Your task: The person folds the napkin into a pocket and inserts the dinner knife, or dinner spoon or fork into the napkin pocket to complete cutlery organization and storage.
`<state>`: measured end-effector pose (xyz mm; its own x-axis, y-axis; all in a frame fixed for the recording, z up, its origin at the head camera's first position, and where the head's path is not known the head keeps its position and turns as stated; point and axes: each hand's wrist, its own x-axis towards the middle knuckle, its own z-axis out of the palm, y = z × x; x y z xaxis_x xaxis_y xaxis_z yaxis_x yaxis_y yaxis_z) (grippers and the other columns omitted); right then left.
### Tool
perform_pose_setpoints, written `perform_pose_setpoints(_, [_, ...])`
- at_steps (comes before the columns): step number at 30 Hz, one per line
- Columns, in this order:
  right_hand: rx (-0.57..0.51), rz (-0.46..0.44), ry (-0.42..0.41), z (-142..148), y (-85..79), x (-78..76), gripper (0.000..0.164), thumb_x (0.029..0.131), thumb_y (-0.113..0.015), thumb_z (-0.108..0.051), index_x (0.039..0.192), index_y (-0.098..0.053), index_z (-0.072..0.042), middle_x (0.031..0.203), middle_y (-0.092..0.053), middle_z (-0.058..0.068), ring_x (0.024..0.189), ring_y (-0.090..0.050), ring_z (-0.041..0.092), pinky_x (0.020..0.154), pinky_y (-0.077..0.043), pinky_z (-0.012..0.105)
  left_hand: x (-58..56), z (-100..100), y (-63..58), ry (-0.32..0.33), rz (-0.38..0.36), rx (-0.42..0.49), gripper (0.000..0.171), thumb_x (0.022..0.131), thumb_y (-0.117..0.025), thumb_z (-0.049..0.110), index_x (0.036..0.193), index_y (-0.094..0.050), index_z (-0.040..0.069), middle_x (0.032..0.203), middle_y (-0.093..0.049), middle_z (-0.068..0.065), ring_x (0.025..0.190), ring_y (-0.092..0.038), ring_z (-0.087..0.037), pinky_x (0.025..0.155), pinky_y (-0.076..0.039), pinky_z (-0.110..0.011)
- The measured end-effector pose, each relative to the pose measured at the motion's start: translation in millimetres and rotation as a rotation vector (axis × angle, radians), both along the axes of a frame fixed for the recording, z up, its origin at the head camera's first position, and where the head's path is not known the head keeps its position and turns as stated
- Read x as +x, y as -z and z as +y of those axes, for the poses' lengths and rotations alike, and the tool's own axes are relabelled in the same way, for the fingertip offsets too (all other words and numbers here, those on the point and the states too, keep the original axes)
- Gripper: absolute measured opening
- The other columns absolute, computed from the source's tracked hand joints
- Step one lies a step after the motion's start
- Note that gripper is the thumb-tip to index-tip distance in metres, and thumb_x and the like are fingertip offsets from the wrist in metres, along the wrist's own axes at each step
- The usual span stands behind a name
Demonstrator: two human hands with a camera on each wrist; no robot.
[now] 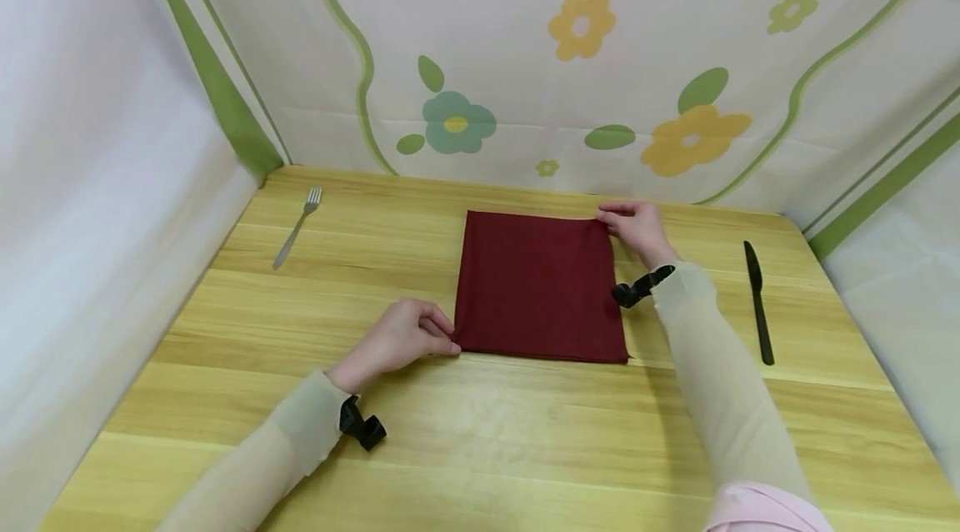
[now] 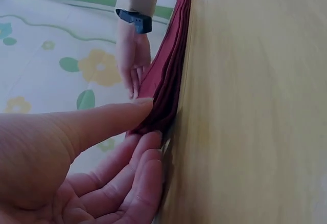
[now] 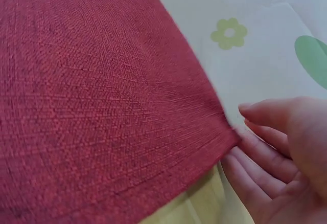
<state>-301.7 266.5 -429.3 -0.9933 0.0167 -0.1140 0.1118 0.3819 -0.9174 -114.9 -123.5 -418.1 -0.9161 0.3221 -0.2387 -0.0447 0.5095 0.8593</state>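
Observation:
A dark red folded cloth napkin, roughly square, lies in the middle of the wooden table. At its near left corner my left hand holds the stacked layers; in the left wrist view the thumb lies over the top and the other fingers are below. My right hand is at the far right corner. In the right wrist view its fingers touch the corner's tip, while the thumb stands apart from the cloth. Several folded layers show along the napkin's edge in the left wrist view.
A fork lies at the far left of the table. A black knife lies to the right, beyond my right forearm. A white flower-patterned curtain hangs behind the table's back edge.

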Motion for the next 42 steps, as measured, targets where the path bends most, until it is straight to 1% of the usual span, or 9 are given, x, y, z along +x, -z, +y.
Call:
perform_pose_setpoints(6, [-0.089,-0.019,-0.001,8.8,-2.4,6.7,0.051,0.098,-0.071,-0.020,0.138,-0.058,0.009,0.133,-0.061,0.022,0.106,-0.068,0.015,0.098,-0.051,0.035,-3.9,-7.6,-5.4,-0.036,0.039,-0.006,0.044,0.079,-0.091,0.022,0.111,-0.068,0.003,0.090,-0.071,-0.002,0.080,-0.067,-0.017,0.073,-0.056,-0.034])
perform_pose_setpoints(11, [-0.097,0.008,-0.018,16.2,-11.5,16.3,0.054,0.099,-0.071,-0.025,0.138,-0.057,0.009,0.135,-0.060,0.024,0.118,-0.064,0.030,0.100,-0.050,0.040,-10.1,-6.7,-15.7,-0.017,0.131,0.053,0.047,0.084,-0.088,0.023,0.120,-0.068,0.001,0.101,-0.071,-0.008,0.089,-0.067,-0.019,0.080,-0.056,-0.035])
perform_pose_setpoints(18, [-0.039,0.027,-0.064,30.7,-25.7,37.0,0.054,0.099,-0.069,-0.032,0.140,-0.059,0.002,0.141,-0.057,0.021,0.120,-0.063,0.027,0.101,-0.048,0.040,-21.4,11.0,-29.3,0.025,0.220,0.093,0.034,0.090,-0.082,0.023,0.119,-0.071,0.008,0.111,-0.071,-0.009,0.100,-0.066,-0.019,0.091,-0.052,-0.038])
perform_pose_setpoints(20, [-0.024,0.027,-0.077,34.7,-28.8,44.8,0.056,0.099,-0.069,-0.036,0.140,-0.059,0.000,0.141,-0.056,0.020,0.122,-0.061,0.028,0.102,-0.048,0.041,-25.2,18.6,-31.5,0.052,0.233,0.106,0.034,0.090,-0.082,0.024,0.119,-0.071,0.011,0.114,-0.071,-0.009,0.103,-0.065,-0.024,0.093,-0.051,-0.041])
perform_pose_setpoints(25, [-0.024,0.020,-0.109,41.7,-33.9,65.4,0.058,0.097,-0.071,-0.037,0.139,-0.059,0.002,0.139,-0.058,0.018,0.114,-0.066,0.016,0.101,-0.049,0.042,-34.7,41.8,-35.1,0.137,0.271,0.131,0.037,0.090,-0.082,0.025,0.124,-0.070,0.016,0.119,-0.069,-0.006,0.109,-0.063,-0.030,0.096,-0.051,-0.045])
perform_pose_setpoints(28, [-0.015,0.017,-0.145,46.6,-35.0,79.4,0.057,0.099,-0.070,-0.033,0.140,-0.057,0.005,0.137,-0.060,0.015,0.110,-0.067,0.011,0.097,-0.051,0.036,-40.5,58.6,-35.1,0.184,0.280,0.153,0.039,0.090,-0.082,0.026,0.125,-0.070,0.015,0.121,-0.069,-0.005,0.110,-0.063,-0.029,0.096,-0.051,-0.043])
perform_pose_setpoints(33, [-0.033,-0.025,-0.183,50.8,-34.2,101.9,0.059,0.100,-0.069,-0.030,0.141,-0.053,0.010,0.128,-0.067,0.008,0.109,-0.068,0.013,0.096,-0.052,0.032,-47.1,88.9,-30.7,0.247,0.254,0.198,0.041,0.089,-0.083,0.024,0.125,-0.070,0.009,0.122,-0.069,-0.009,0.109,-0.063,-0.028,0.094,-0.052,-0.036])
perform_pose_setpoints(38, [-0.032,-0.076,-0.210,53.3,-29.5,125.0,0.060,0.100,-0.068,-0.032,0.142,-0.053,0.009,0.131,-0.065,0.016,0.112,-0.068,0.022,0.095,-0.051,0.027,-48.1,117.6,-19.8,0.297,0.221,0.207,0.043,0.088,-0.084,0.025,0.124,-0.071,0.007,0.118,-0.070,-0.005,0.106,-0.064,-0.023,0.088,-0.052,-0.025])
perform_pose_setpoints(42, [-0.038,-0.090,-0.226,55.2,-23.6,142.9,0.058,0.100,-0.069,-0.030,0.139,-0.055,0.010,0.131,-0.064,0.023,0.109,-0.069,0.024,0.093,-0.054,0.033,-46.6,136.2,-9.3,0.318,0.197,0.221,0.043,0.087,-0.085,0.025,0.124,-0.072,0.007,0.115,-0.071,-0.005,0.102,-0.065,-0.019,0.086,-0.052,-0.022])
